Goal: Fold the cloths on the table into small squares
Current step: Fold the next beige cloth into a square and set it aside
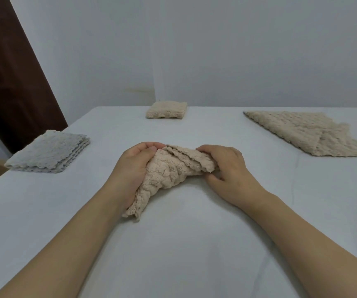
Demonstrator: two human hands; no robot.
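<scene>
Beige cloth (171, 168) bunched btwn hands | L fingers (149, 146) curled round it | R fingers (207, 148) pinch edge

Single view only, taken from a head-worn wide-angle camera. The scene is looked at forward and down, from above the near edge of the white cloth-covered worktop (184, 244). Both bare forearms are seen entering from the bottom corners, close to the lens; the left hand (133, 166) and right hand (230, 168) are framed near centre. The worktop's far edge and a plain pale wall (237, 50) are taken in beyond. Straight lines are bent at the frame edges.
</scene>
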